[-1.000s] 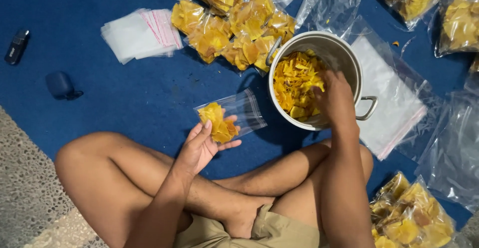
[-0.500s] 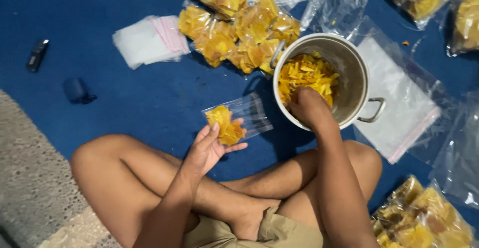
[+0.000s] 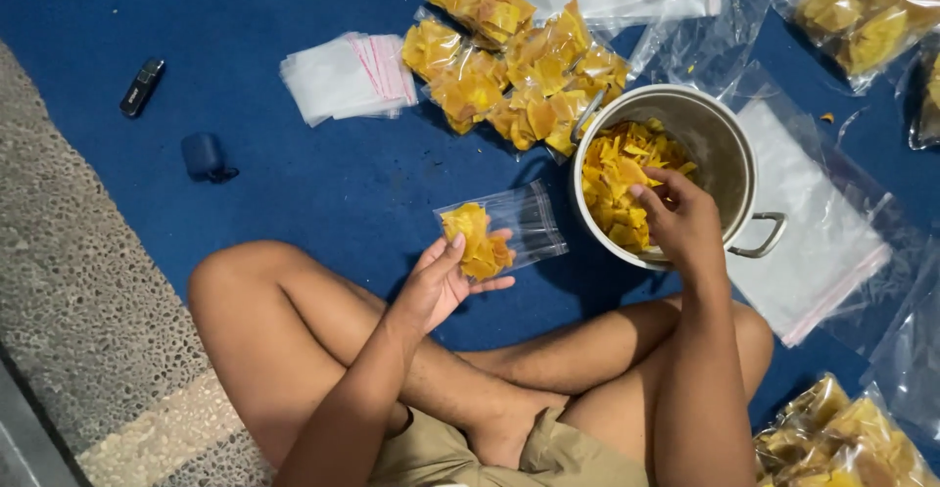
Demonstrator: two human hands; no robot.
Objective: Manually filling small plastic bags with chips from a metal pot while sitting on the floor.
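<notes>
Bag [image 3: 499, 234] of chips rests in left hand [image 3: 441, 286], partly filled.

Part-filled clear bag [image 3: 499, 232], chip-filled steel pot [image 3: 725, 144]

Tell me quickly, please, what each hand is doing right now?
Left hand: holding a small clear bag of chips.
Right hand: in the metal pot, on the chips; grip unclear.

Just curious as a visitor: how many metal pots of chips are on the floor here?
1. The metal pot stands on the blue mat, right of the pile of filled bags. The right hand reaches into it. None looks hidden.
</notes>
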